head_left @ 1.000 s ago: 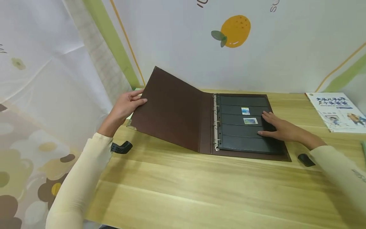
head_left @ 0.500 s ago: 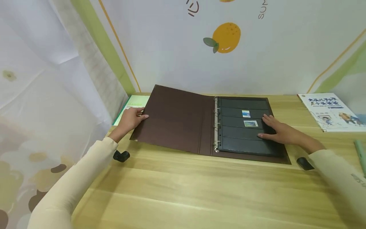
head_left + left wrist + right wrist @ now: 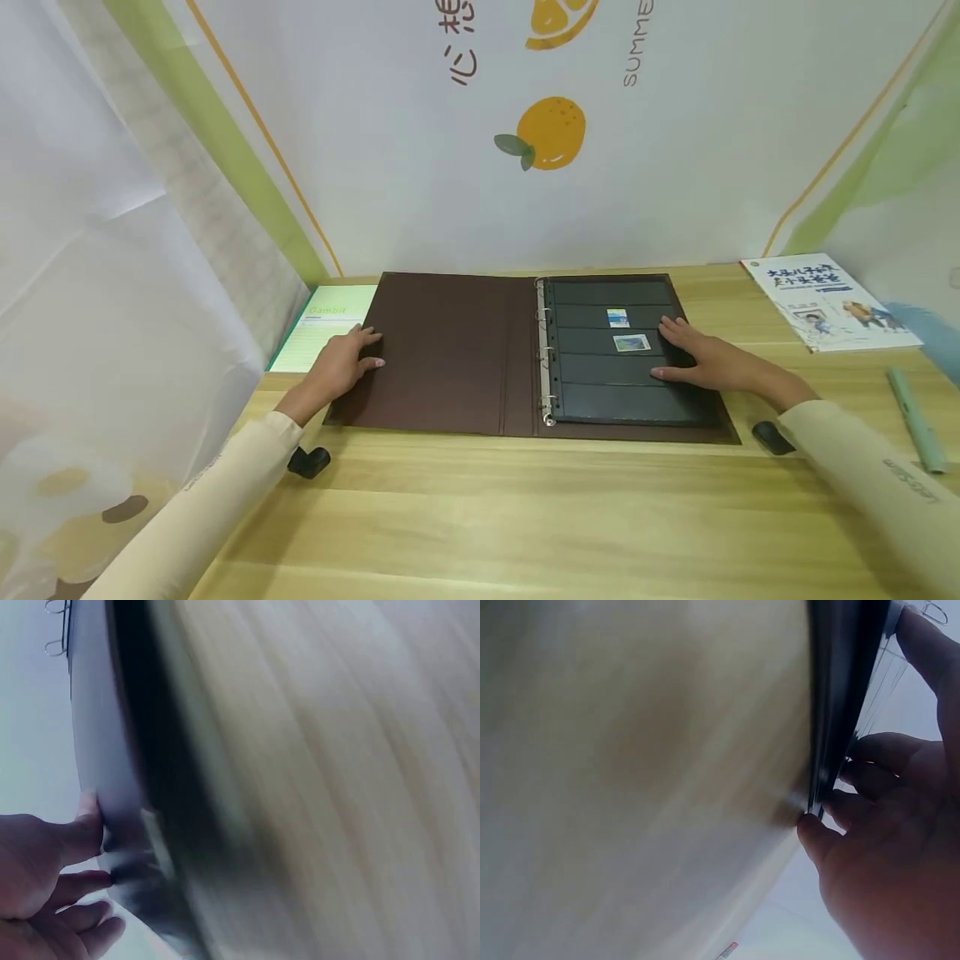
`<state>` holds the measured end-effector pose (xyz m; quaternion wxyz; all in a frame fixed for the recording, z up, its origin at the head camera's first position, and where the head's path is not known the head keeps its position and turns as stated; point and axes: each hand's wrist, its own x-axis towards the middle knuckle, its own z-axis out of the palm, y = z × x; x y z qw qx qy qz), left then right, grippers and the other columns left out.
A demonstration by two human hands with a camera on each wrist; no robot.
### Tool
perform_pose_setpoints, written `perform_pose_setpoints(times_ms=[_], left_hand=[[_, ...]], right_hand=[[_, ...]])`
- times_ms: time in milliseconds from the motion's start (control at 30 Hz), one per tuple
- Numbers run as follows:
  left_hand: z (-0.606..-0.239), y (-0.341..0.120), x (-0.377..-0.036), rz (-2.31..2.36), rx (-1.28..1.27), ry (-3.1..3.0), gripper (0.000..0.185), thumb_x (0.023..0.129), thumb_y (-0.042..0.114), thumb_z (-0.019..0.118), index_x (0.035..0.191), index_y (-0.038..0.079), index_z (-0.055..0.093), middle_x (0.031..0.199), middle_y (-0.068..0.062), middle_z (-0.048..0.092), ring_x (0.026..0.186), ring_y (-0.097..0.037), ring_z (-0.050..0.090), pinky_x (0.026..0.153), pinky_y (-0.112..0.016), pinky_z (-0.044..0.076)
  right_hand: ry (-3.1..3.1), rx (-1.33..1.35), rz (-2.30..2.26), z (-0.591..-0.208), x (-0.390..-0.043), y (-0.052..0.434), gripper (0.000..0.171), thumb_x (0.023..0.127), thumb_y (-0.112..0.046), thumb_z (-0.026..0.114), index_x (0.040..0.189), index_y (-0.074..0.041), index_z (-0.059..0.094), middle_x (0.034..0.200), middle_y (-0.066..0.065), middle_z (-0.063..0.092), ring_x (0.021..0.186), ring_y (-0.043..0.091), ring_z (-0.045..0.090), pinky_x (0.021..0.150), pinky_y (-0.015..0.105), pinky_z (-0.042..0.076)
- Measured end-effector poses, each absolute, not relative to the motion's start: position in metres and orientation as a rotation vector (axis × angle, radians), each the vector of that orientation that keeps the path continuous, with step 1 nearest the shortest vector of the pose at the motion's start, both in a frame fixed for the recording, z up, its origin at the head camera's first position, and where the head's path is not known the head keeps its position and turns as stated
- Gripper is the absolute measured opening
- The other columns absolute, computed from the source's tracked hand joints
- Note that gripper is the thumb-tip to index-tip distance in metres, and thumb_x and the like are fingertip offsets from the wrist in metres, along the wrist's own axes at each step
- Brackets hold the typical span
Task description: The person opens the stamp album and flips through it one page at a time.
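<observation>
A brown ring binder (image 3: 450, 358) lies open and flat on the wooden table (image 3: 525, 517). Its right side shows a black pocket page (image 3: 600, 392) with two small stamps (image 3: 617, 317), (image 3: 632, 342) beside the metal rings (image 3: 542, 358). My left hand (image 3: 347, 360) rests with relaxed fingers on the left edge of the cover. In the blurred left wrist view the left hand (image 3: 45, 877) touches that cover edge (image 3: 97, 750). My right hand (image 3: 705, 360) lies flat on the right part of the black page. The right wrist view shows the right hand (image 3: 892, 847) against the binder's edge (image 3: 840, 690).
A green and white sheet (image 3: 322, 333) lies under the binder's left end. A printed booklet (image 3: 828, 302) and a pale green pen (image 3: 915, 421) lie at the right. A wall with an orange picture stands behind, and a curtain (image 3: 112, 292) hangs at the left.
My left hand has lowered the brown cover from a raised tilt until it lies flat on the table. The right hand has stayed on the black page.
</observation>
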<state>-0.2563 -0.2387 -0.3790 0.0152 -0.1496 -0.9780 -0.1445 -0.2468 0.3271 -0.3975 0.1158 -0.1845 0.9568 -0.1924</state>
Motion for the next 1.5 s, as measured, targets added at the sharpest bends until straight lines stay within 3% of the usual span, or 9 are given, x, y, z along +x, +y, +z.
perform_pose_setpoints(times_ms=[167, 367, 633, 733, 833, 967, 1133, 1300, 1500], left_hand=[[-0.387, -0.238, -0.250, -0.371, -0.539, -3.102, 0.050, 0.094, 0.017, 0.071, 0.134, -0.011, 0.059, 0.146, -0.036, 0.048, 0.131, -0.053, 0.050, 0.103, -0.060, 0.047], [-0.395, -0.235, -0.250, -0.343, -0.586, -3.123, 0.071, 0.092, 0.040, 0.073, 0.132, -0.017, 0.057, 0.142, -0.041, 0.047, 0.125, -0.056, 0.054, 0.098, -0.060, 0.051], [-0.395, -0.210, -0.253, -0.254, -0.565, -3.298, 0.114, 0.085, 0.070, 0.066, 0.153, -0.013, 0.029, 0.152, -0.049, 0.021, 0.143, -0.065, 0.022, 0.106, -0.071, 0.038], [-0.391, -0.198, -0.247, -0.207, -0.551, -3.331, 0.112, 0.086, 0.066, 0.068, 0.154, -0.012, 0.027, 0.151, -0.051, 0.018, 0.140, -0.070, 0.020, 0.105, -0.073, 0.038], [-0.384, -0.183, -0.240, -0.216, -0.576, -3.344, 0.094, 0.092, 0.052, 0.069, 0.156, -0.006, 0.030, 0.151, -0.051, 0.021, 0.136, -0.073, 0.023, 0.100, -0.073, 0.041], [-0.373, -0.160, -0.232, -0.207, -0.551, -3.410, 0.075, 0.100, 0.040, 0.061, 0.160, 0.007, 0.029, 0.155, -0.047, 0.015, 0.138, -0.073, 0.016, 0.096, -0.083, 0.035], [-0.361, -0.135, -0.227, -0.094, -0.458, -3.476, 0.087, 0.097, 0.059, 0.058, 0.164, 0.019, 0.018, 0.162, -0.039, 0.003, 0.145, -0.067, 0.001, 0.094, -0.092, 0.020], [-0.358, -0.113, -0.225, -0.088, -0.496, -3.525, 0.103, 0.086, 0.065, 0.069, 0.164, 0.026, 0.015, 0.166, -0.032, -0.002, 0.148, -0.064, -0.005, 0.096, -0.092, 0.014], [-0.369, -0.103, -0.224, -0.128, -0.553, -3.550, 0.109, 0.081, 0.063, 0.075, 0.164, 0.026, 0.015, 0.166, -0.031, -0.003, 0.147, -0.065, -0.004, 0.094, -0.092, 0.019]], right_hand=[[2.793, -0.561, -0.570, -0.401, -0.246, 0.317, 0.098, 0.092, -0.052, 0.069, 0.156, 0.008, 0.026, 0.164, 0.031, 0.017, 0.151, 0.053, 0.015, 0.116, 0.069, 0.023], [2.805, -0.539, -0.514, -0.396, -0.247, 0.311, 0.097, 0.092, -0.052, 0.069, 0.155, 0.009, 0.028, 0.164, 0.031, 0.018, 0.151, 0.052, 0.016, 0.118, 0.066, 0.024], [2.809, -0.534, -0.502, -0.389, -0.244, 0.314, 0.096, 0.092, -0.051, 0.069, 0.154, 0.011, 0.029, 0.163, 0.032, 0.019, 0.151, 0.053, 0.017, 0.118, 0.066, 0.025], [2.808, -0.522, -0.501, -0.391, -0.244, 0.314, 0.096, 0.092, -0.051, 0.069, 0.154, 0.010, 0.029, 0.164, 0.031, 0.018, 0.151, 0.052, 0.016, 0.119, 0.066, 0.024], [2.815, -0.505, -0.482, -0.389, -0.244, 0.315, 0.096, 0.092, -0.052, 0.068, 0.155, 0.009, 0.029, 0.164, 0.030, 0.018, 0.152, 0.052, 0.015, 0.119, 0.066, 0.023], [2.817, -0.505, -0.439, -0.386, -0.248, 0.315, 0.096, 0.092, -0.052, 0.069, 0.154, 0.010, 0.029, 0.164, 0.030, 0.018, 0.152, 0.051, 0.016, 0.120, 0.064, 0.024], [2.822, -0.539, -0.393, -0.380, -0.256, 0.311, 0.095, 0.092, -0.050, 0.070, 0.153, 0.012, 0.030, 0.164, 0.031, 0.020, 0.152, 0.051, 0.017, 0.121, 0.063, 0.024], [2.857, -0.523, -0.414, -0.375, -0.266, 0.310, 0.093, 0.093, -0.046, 0.070, 0.153, 0.013, 0.029, 0.163, 0.033, 0.018, 0.150, 0.054, 0.018, 0.120, 0.064, 0.023], [2.995, -0.411, -0.390, -0.377, -0.288, 0.323, 0.085, 0.094, -0.043, 0.070, 0.146, 0.017, 0.039, 0.137, 0.042, 0.047, 0.126, 0.053, 0.046, 0.105, 0.062, 0.041]])
